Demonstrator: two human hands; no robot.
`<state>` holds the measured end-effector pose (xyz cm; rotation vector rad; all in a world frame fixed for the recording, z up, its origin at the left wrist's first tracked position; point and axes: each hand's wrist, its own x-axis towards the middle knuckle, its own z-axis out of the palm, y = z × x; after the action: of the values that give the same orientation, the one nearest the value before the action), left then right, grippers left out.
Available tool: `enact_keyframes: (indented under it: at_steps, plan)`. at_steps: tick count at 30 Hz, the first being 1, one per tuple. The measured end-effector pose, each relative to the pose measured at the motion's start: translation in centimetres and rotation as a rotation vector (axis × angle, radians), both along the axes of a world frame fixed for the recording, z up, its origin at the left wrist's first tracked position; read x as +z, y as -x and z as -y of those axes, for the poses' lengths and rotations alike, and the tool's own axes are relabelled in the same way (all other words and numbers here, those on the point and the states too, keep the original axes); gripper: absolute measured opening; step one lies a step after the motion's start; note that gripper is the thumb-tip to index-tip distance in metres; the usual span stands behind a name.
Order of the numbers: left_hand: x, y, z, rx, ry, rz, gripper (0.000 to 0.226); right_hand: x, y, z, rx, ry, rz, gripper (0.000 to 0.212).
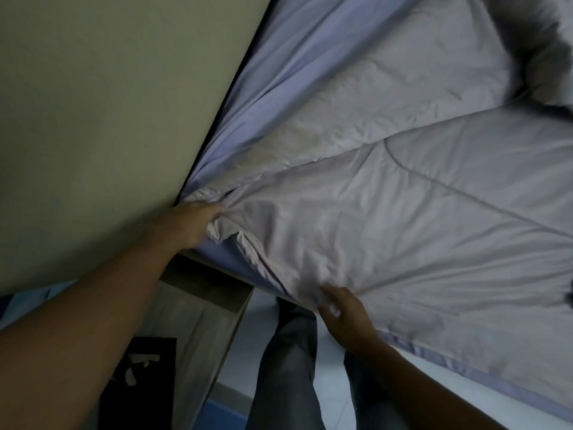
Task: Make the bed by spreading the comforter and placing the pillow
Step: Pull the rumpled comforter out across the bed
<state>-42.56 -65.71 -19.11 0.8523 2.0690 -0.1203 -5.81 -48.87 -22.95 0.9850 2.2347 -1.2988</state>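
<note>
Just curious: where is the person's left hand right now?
In the head view, the left hand is at left-centre, gripping the comforter corner beside the wall.

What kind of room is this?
Most likely a bedroom. A bed with a blue sheet stands against a plain wall, and both hands, left and right, are pulling a grey comforter across it.

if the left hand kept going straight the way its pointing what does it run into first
The left hand already grips the comforter corner by the wall. Pushing on up and right, it would probably meet more bunched comforter, then the blue sheet; depth is unclear.
</note>
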Motion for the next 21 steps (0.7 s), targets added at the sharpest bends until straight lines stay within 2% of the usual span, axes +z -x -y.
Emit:
enact_keyframes:
  at_steps: [3, 6, 8, 10, 12, 14, 15, 17, 19, 21]
  plan:
    - [-1.1, 0.1, -1.5, -0.028, 0.128, -0.008, 0.068, 0.4, 0.1, -0.7, -0.072, -0.144, 0.033, 0.043]
    - [-1.7, 0.8, -2.6, 0.103, 0.278, 0.075, 0.072, 0.8, -0.2, -2.1, -0.041, -0.255, 0.102, 0.051]
    - [-2.3, 1.1, -2.7, 0.226, 0.278, 0.070, 0.074, 0.9, -0.4, -3.1, -0.016, -0.321, 0.099, 0.053]
    - [-2.5, 0.4, -2.8, 0.245, 0.252, -0.013, 0.074, 0.5, -0.6, -4.0, -0.039, -0.378, 0.082, 0.056]
    - [-2.4, -0.3, -3.2, 0.203, 0.174, -0.225, 0.066, -0.1, -0.5, -4.5, -0.096, -0.406, 0.111, 0.061]
    - [-2.3, -1.1, -4.6, 0.124, -0.062, -0.425, 0.047, -0.6, 0.0, -5.1, -0.176, -0.396, 0.143, 0.062]
    - [-2.5, -1.4, -5.5, 0.097, -0.218, -0.429, 0.039, -0.9, 0.3, -5.3, -0.205, -0.387, 0.148, 0.060]
    - [-2.7, -1.9, -8.3, 0.052, -0.458, -0.254, 0.040, -1.4, 0.7, -5.8, -0.221, -0.382, 0.148, 0.055]
    - [-3.0, -2.2, -11.6, -0.057, -0.544, -0.064, 0.048, -1.9, 1.1, -6.4, -0.233, -0.387, 0.152, 0.047]
    - [-3.4, -2.1, -14.8, -0.078, -0.606, 0.033, 0.053, -2.3, 1.3, -7.0, -0.254, -0.382, 0.160, 0.040]
